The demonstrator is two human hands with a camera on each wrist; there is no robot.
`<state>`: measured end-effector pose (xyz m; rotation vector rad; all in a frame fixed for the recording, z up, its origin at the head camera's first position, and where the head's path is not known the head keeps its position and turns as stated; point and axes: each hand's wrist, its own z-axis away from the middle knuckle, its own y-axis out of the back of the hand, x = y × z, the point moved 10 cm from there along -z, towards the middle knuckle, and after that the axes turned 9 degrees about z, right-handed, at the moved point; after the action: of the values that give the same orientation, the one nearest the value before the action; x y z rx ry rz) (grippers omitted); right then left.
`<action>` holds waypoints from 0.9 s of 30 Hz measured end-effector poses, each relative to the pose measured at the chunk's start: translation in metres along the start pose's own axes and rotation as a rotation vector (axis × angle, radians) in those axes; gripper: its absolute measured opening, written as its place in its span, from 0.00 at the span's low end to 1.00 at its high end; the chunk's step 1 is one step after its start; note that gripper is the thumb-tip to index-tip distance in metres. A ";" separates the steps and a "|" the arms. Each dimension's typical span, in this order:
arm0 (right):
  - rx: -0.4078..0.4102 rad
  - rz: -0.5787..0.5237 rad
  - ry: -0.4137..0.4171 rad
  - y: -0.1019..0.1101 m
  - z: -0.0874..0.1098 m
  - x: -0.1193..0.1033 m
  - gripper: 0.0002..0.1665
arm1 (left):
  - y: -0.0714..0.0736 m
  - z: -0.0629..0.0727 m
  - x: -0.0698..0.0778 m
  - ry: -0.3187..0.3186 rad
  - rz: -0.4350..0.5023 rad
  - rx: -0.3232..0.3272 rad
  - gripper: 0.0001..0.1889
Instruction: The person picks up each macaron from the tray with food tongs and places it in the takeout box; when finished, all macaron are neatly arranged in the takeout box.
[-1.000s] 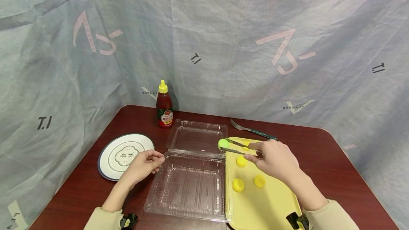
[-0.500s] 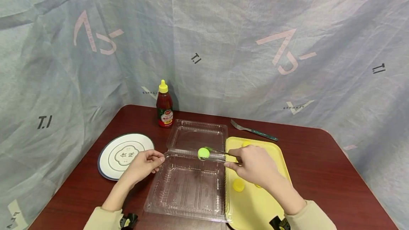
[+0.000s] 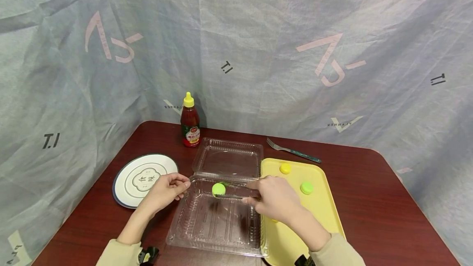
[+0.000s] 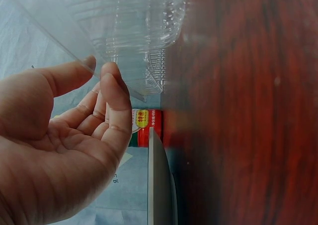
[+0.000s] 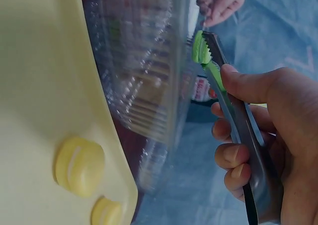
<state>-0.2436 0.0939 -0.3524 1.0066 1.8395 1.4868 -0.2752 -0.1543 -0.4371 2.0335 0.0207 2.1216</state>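
Observation:
My right hand [image 3: 275, 198] grips metal tongs [image 5: 248, 140], whose tips clasp a light green macaron [image 3: 218, 190]. In the head view, the macaron is over the back part of a clear plastic clamshell box [image 3: 218, 248], apart from its floor. On the box's back left corner, my left hand [image 3: 165, 188] pinches the rim between thumb and index finger, as the left wrist view shows. Beside the box lies a yellow tray [image 3: 314, 233] bearing a yellow macaron [image 3: 285, 168] and another green macaron [image 3: 306, 187]. My right hand hides part of the tray.
The box's lid [image 3: 230, 157] lies flipped back behind its base. A white plate [image 3: 129, 182] with a dark rim is at the left. A ketchup bottle [image 3: 190, 126] stands behind, and a fork [image 3: 295, 152] lies beyond the tray. Grey cloth [image 3: 236, 32] hangs around the table.
My right hand has carried the tongs and green macaron leftward from above the tray to over the box. The tray's green macaron has come into sight. My left hand stays at the rim.

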 end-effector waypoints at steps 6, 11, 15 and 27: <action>-0.033 -0.028 -0.008 -0.013 -0.002 -0.007 0.22 | 0.000 0.000 -0.001 -0.003 -0.009 0.004 0.10; -0.067 -0.035 0.007 -0.024 -0.005 -0.014 0.21 | 0.001 0.000 -0.001 -0.003 -0.014 0.009 0.10; -0.083 -0.038 0.014 -0.029 -0.006 -0.018 0.21 | 0.001 0.000 -0.001 -0.004 -0.012 0.010 0.09; -0.054 -0.010 0.056 -0.036 -0.011 -0.025 0.13 | 0.001 -0.002 -0.002 -0.009 -0.021 0.011 0.10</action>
<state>-0.2455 0.0637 -0.3862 0.9378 1.8297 1.5653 -0.2768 -0.1553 -0.4394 2.0394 0.0514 2.1048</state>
